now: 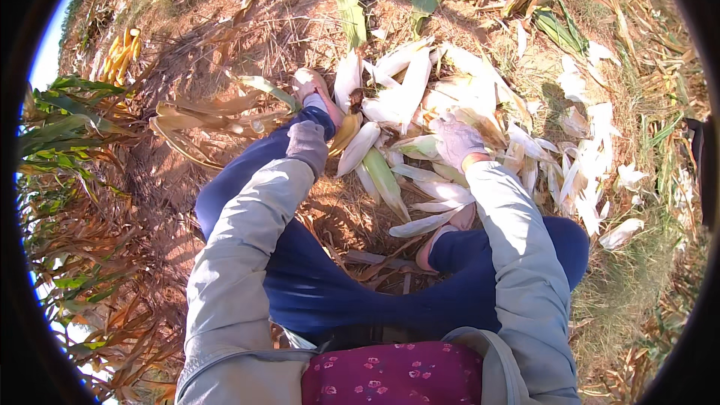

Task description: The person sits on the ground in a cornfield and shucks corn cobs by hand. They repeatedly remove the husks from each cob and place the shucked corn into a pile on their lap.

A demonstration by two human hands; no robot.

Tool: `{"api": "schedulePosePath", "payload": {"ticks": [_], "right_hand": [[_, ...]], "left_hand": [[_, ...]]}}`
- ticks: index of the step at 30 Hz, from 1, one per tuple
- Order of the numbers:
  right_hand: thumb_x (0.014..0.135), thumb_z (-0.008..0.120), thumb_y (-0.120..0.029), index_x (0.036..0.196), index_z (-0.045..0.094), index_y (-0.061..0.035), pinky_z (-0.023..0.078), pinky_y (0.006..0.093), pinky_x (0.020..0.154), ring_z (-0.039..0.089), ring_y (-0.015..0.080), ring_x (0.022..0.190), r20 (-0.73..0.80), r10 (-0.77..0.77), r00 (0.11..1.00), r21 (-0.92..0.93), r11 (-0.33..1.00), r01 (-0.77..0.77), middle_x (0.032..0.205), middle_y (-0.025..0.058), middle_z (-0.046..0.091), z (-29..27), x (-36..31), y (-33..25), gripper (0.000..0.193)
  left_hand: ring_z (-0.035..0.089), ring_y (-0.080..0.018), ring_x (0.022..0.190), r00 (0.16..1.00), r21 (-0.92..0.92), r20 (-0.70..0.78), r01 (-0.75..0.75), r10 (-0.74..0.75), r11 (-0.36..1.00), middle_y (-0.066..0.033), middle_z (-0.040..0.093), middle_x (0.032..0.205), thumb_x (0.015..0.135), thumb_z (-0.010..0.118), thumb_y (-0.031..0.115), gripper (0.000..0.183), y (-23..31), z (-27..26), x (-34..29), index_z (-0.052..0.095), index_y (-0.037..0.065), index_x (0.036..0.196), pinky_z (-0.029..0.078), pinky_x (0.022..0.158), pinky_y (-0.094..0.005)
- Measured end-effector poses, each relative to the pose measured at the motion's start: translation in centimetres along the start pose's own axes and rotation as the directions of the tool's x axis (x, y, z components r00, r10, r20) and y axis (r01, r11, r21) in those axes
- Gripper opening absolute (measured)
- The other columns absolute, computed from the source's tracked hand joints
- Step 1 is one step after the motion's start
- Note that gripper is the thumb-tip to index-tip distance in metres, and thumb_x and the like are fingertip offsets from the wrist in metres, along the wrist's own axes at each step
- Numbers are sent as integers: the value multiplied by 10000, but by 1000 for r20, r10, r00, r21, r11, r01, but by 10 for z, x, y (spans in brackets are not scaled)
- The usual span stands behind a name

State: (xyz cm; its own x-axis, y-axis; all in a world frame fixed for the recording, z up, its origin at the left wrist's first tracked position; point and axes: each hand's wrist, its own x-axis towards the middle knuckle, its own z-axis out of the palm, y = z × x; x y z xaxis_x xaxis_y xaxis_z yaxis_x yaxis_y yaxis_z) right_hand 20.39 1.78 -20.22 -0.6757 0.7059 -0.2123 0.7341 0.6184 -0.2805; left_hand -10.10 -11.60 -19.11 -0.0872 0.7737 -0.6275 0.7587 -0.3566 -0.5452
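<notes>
My left hand [307, 145], in a grey glove, is curled closed beside my lower left leg. Its fingertips are turned away, so what it holds, if anything, does not show. Just right of it a partly bared yellow ear of corn [346, 133] with a dark, dry silk tip leans near my left shoe. My right hand [459, 142], gloved too, closes over the end of a pale green husked ear of corn [420, 148]. Between and below the hands lie more ears in white and green husks, one long green ear [385, 182] among them.
A heap of white husks [469, 94] spreads beyond my hands and off to the right. Bare yellow cobs [120, 58] are piled at the far left. Dry leaves [217, 116] lie by my left foot. Standing corn plants [64, 124] border the left side.
</notes>
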Motion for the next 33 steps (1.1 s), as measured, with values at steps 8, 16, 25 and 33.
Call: {"api": "schedulePosePath", "payload": {"ticks": [8,16,25,33], "right_hand": [[857,515,-229,1150,557,-113,460,421,820,575,355,946,234,396,888,899,259,-352,1104,223,551,152,88,-19,318],[762,571,-179,849,670,-66,491,418,709,625,325,833,17,-236,972,-287,930,231,888,187,636,35,73,-64,174],[739,605,-123,762,678,-77,500,326,692,637,230,757,-546,110,831,465,864,191,797,77,671,-82,67,-56,90],[747,638,-68,849,656,-9,469,250,661,584,109,718,-406,90,910,814,489,315,778,45,644,-251,-42,-78,120]], "left_hand": [[612,-287,890,951,-798,-128,-267,281,540,-97,639,888,814,542,337,243,-13,-104,-56,677,136,833,477,758,-431],[608,-303,848,916,-737,-397,-352,51,577,-119,575,1017,829,560,347,291,-17,-120,-60,609,131,1017,483,722,-441],[583,-378,957,904,-921,-353,-290,-240,261,-192,567,1085,809,614,402,528,-31,-139,-109,446,131,1229,474,805,-445],[453,-391,1184,733,-824,-566,-493,-377,278,-241,356,1353,568,800,525,1107,-26,-166,-136,244,24,1383,413,956,-430]]}}
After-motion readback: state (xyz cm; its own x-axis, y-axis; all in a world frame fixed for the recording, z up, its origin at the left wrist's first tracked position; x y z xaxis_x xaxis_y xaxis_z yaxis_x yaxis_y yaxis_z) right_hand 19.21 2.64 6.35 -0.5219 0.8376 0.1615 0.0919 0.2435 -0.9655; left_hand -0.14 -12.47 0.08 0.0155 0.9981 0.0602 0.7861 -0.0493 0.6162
